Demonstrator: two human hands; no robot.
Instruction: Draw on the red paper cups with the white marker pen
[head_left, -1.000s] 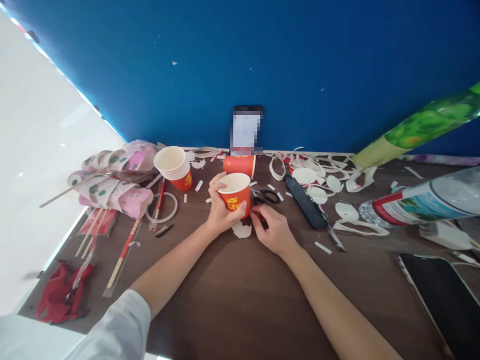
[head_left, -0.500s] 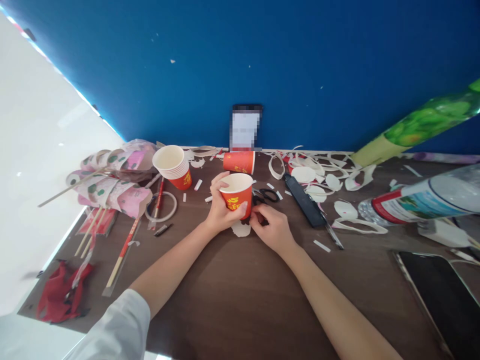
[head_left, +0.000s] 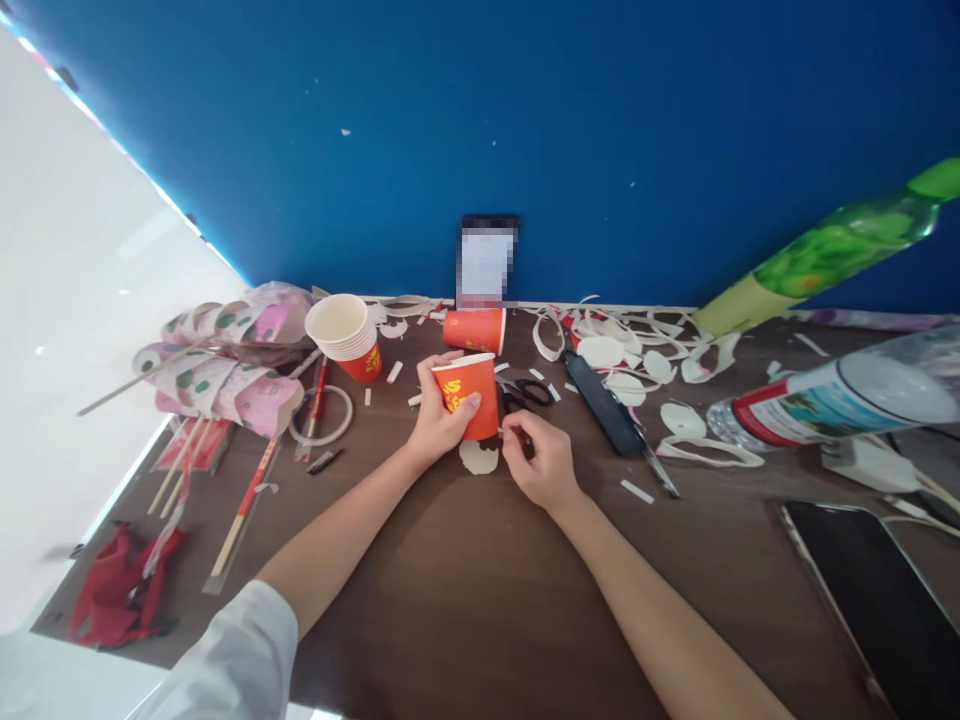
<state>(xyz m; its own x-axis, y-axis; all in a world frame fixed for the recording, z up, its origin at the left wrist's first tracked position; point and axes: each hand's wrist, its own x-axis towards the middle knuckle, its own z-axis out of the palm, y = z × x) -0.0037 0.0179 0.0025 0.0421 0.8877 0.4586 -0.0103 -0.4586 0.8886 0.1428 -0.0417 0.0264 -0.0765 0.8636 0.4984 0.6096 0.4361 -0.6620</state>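
My left hand (head_left: 436, 418) is wrapped round a red paper cup (head_left: 472, 392) with yellow print, held upright just above the brown table (head_left: 465, 590). My right hand (head_left: 538, 462) sits right of the cup's base with fingers curled in a pinch against its lower edge; what it pinches is too small to name. A white paper disc (head_left: 480, 457) lies on the table under the cup. Black scissors (head_left: 529, 392) lie just behind my right hand.
A stack of red cups (head_left: 349, 335) stands at the left, another red cup (head_left: 474, 329) lies on its side behind. Paper scraps (head_left: 637, 350), a black utility knife (head_left: 607, 405), a tape ring (head_left: 322, 415), chopsticks (head_left: 247, 505), a plastic bottle (head_left: 825, 400), a phone (head_left: 877, 590).
The cup in my left hand has tipped a little and risen slightly. My right hand has stayed at the cup's base, fingers shifting a bit.
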